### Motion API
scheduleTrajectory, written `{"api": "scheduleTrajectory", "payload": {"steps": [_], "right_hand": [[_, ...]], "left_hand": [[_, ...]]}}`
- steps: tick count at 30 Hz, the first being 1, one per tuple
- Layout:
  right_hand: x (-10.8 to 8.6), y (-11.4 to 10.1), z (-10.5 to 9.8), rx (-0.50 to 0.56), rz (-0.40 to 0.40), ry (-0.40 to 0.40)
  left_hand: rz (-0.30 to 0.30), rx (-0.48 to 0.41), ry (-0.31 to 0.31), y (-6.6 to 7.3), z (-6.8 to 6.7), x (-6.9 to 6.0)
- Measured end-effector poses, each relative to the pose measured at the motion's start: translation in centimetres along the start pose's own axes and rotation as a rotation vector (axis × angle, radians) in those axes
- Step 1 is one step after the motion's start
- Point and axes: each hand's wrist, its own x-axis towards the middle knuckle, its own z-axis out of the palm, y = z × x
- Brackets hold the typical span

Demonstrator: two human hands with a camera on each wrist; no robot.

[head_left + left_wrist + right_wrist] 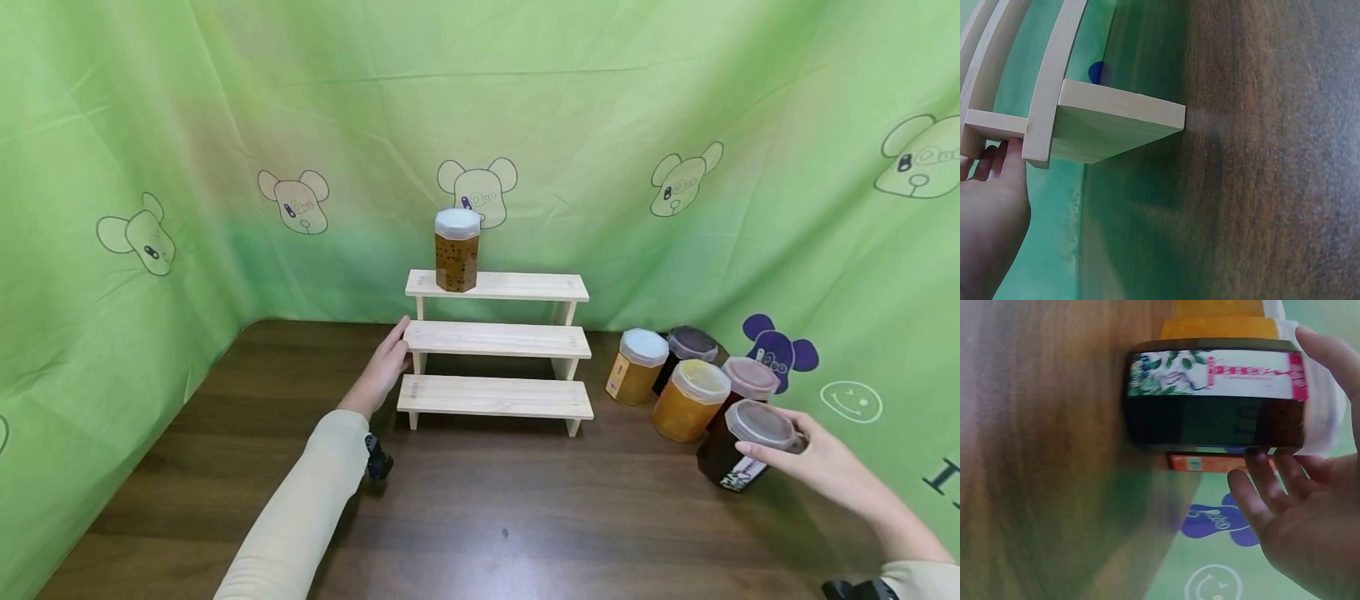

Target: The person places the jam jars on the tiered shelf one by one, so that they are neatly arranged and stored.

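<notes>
A three-tier pale wooden display stand (498, 396) stands on the table. My left hand (384, 367) touches the left end of its middle tier; the left wrist view shows the fingertips (1014, 150) against the wood there. On the top tier sits a jar with brown, dark-speckled contents (457, 262) and a whitish lid. At the right, my right hand (821, 454) holds a dark jar (723, 458) near its translucent lid, thumb on one side and fingers on the other. A white floral label (1241, 374) shows on that jar in the right wrist view.
Behind the held jar stand an orange jar (684, 412), an amber jar (636, 379), a red jar with a pinkish lid (750, 379) and another dark-lidded jar (690, 343), close together. Green printed cloth (360, 125) walls in the dark wooden table (480, 517).
</notes>
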Motion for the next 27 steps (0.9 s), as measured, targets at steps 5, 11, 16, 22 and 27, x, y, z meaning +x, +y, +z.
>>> {"api": "scheduleTrajectory", "payload": {"steps": [5, 11, 16, 22, 27], "right_hand": [[0.1, 0.8, 0.7, 0.038, -0.008, -0.033], [0.2, 2.4, 2.4, 0.186, -0.079, -0.044], [0.0, 3.1, 4.0, 0.249, -0.027, -0.053], [0.1, 2.7, 4.4, 0.163, 0.0, -0.031], [0.1, 3.1, 4.5, 0.105, -0.056, 0.046]], "left_hand": [[-0.007, 0.006, 0.005, 0.0, 0.0, 0.1], [-0.019, 0.002, -0.019, 0.7, -0.1, -0.2], [-0.034, 0.003, -0.037, 0.7, -0.1, -0.2], [-0.005, 0.013, -0.009, -0.2, -0.2, 0.2], [-0.003, 0.02, 0.002, -0.3, -0.1, 0.2]]}}
